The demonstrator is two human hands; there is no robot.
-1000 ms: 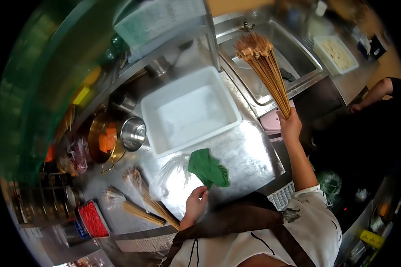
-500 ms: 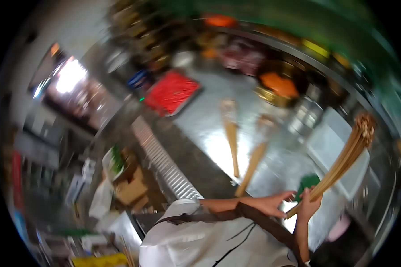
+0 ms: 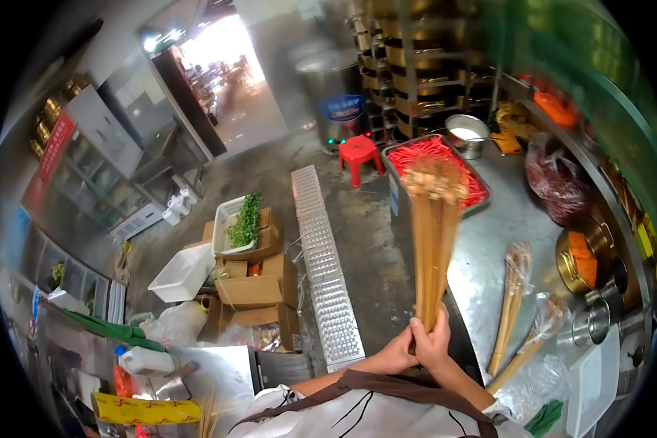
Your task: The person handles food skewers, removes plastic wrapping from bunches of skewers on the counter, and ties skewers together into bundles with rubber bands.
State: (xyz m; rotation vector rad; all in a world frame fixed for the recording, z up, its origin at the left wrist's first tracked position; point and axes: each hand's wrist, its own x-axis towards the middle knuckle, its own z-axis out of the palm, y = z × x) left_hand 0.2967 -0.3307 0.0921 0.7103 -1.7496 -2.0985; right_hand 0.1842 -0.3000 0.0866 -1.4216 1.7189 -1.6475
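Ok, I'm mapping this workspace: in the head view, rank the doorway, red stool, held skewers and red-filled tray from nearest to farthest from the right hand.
From the right hand:
1. Held skewers: in its grip.
2. Red-filled tray: ahead, on the counter.
3. Red stool: past the tray, left.
4. Doorway: background, farther left.

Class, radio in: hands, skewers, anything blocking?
Right hand gripping skewer bundle. Left hand at its base. No obstruction visible; bundle hides part of red-filled tray.
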